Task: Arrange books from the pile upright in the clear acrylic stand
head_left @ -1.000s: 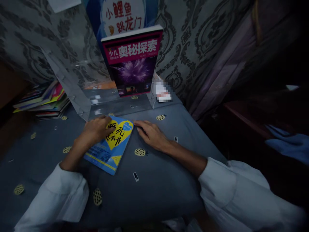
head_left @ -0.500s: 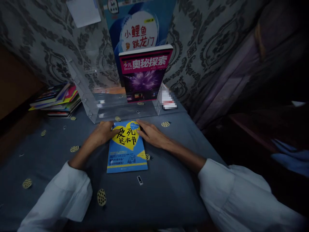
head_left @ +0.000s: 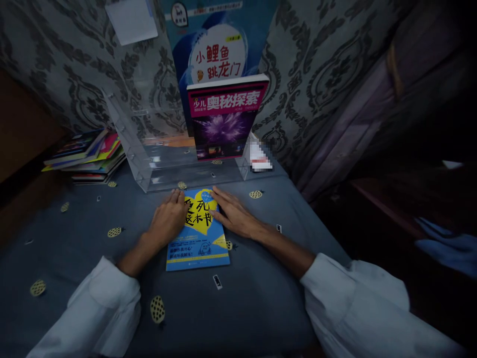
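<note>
A blue book point(head_left: 199, 243) with a yellow heart on its cover lies flat on the grey patterned cloth point(head_left: 238, 298). My left hand point(head_left: 168, 219) rests flat on the book's left half, fingers stretched out. On the book's upper right edge lies my right hand point(head_left: 233, 214), also with its fingers extended. Just behind the book stands a clear acrylic stand point(head_left: 156, 154). It holds an upright pink and purple book point(head_left: 223, 117), and a taller blue book point(head_left: 212, 44) leans behind that one.
A pile of several colourful books point(head_left: 87, 156) lies at the back left. Patterned wallpaper point(head_left: 316, 64) rises behind the stand. A dark space with a blue object point(head_left: 445, 243) lies to the right of the cloth's edge. A small blurred item point(head_left: 260, 156) sits beside the stand.
The blue book has been turned from slanted to square with the stand. My left hand has slid from the book's top left corner onto its cover.
</note>
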A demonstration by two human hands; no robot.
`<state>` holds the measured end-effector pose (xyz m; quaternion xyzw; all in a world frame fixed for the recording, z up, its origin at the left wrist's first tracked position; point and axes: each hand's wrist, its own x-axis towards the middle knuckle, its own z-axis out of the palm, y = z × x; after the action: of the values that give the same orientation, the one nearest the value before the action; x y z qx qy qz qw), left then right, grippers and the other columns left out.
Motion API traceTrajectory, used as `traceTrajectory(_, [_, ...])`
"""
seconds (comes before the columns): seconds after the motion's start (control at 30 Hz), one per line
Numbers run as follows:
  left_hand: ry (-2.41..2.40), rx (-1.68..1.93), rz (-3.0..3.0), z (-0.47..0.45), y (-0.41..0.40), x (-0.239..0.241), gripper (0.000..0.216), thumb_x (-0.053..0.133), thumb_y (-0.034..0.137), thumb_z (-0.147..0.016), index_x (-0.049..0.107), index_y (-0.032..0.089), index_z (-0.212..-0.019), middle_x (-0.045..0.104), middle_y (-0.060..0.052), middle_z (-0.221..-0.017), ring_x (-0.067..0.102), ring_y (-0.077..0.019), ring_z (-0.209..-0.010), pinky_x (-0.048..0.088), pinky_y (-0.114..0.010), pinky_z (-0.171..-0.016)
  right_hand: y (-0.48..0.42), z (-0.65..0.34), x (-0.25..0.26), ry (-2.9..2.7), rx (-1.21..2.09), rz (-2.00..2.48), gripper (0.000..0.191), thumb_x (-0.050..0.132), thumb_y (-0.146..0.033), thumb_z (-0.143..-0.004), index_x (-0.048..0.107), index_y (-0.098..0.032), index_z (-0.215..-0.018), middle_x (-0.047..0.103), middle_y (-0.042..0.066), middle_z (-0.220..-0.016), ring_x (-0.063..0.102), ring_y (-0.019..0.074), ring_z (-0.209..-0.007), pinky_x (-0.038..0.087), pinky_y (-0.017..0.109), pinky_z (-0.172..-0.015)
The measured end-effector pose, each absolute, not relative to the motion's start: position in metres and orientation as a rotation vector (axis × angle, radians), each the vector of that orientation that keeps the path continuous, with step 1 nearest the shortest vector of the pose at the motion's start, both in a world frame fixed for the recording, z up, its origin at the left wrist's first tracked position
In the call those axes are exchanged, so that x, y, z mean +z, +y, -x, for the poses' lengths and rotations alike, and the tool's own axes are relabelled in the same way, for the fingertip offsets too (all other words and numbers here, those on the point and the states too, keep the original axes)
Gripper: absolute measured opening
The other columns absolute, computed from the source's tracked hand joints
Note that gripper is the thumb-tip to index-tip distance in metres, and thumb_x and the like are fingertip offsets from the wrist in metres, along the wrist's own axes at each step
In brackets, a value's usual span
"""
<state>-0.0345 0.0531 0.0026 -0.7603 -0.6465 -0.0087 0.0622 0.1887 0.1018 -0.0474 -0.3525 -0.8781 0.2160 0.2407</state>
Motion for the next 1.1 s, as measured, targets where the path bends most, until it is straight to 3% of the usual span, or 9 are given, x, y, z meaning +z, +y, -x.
traceTrajectory(0.23, [-1.990,-0.065,2.305,0.036,0.055,0.005,0.034,0.042,0.025,-0.105,0.057,0.007,-0.130,0.061,-0.019,-0.140,0.057,-0.0312,-0.134,0.049,-0.043,-0.108,0.101,-0.188,-0.046,-2.415,0.573,0.966,0.065,0.044,-0.054,-0.102,0.040,-0.017,-0.156,0.036,0.016,-0.164,0.035,0.0326,-0.152,0.032,0.057,-0.123])
traceTrajectory(0.37, [-1.941,-0.123,2.296,0.036,0.055,-0.001,0.036,0.044,0.023,-0.104,0.057,0.007,-0.133,0.058,-0.020,-0.145,0.053,-0.0315,-0.138,0.041,-0.049,-0.116,0.100,-0.187,-0.044,-2.420,0.573,1.015,0.067,0.047,-0.053,-0.101,0.042,-0.013,-0.154,0.035,0.019,-0.164,0.036,0.0347,-0.151,0.033,0.056,-0.123])
traceTrajectory(0.47, [-1.902,-0.220,2.359,0.037,0.056,-0.008,0.039,0.042,0.022,-0.103,0.055,0.009,-0.138,0.056,-0.019,-0.148,0.050,-0.0285,-0.142,0.039,-0.045,-0.119,0.098,-0.186,-0.043,-2.412,0.566,1.010,0.065,0.047,-0.052,-0.101,0.042,-0.015,-0.155,0.034,0.018,-0.165,0.034,0.0333,-0.152,0.033,0.056,-0.123])
traceTrajectory(0.9, [-1.972,-0.285,2.400,0.034,0.061,0.001,0.036,0.043,0.026,-0.103,0.060,0.014,-0.133,0.061,-0.015,-0.143,0.058,-0.0276,-0.134,0.051,-0.042,-0.109,0.097,-0.185,-0.039,-2.433,0.604,1.016,0.067,0.048,-0.049,-0.101,0.040,-0.009,-0.155,0.035,0.020,-0.164,0.034,0.0317,-0.152,0.031,0.051,-0.126])
traceTrajectory(1.1, [-1.818,-0.399,2.544,0.041,0.067,-0.014,0.044,0.036,0.024,-0.103,0.055,0.013,-0.141,0.055,-0.013,-0.151,0.050,-0.0250,-0.142,0.042,-0.044,-0.118,0.094,-0.185,-0.035,-2.426,0.623,1.028,0.066,0.050,-0.047,-0.101,0.041,-0.009,-0.154,0.036,0.021,-0.163,0.034,0.0323,-0.152,0.031,0.052,-0.125])
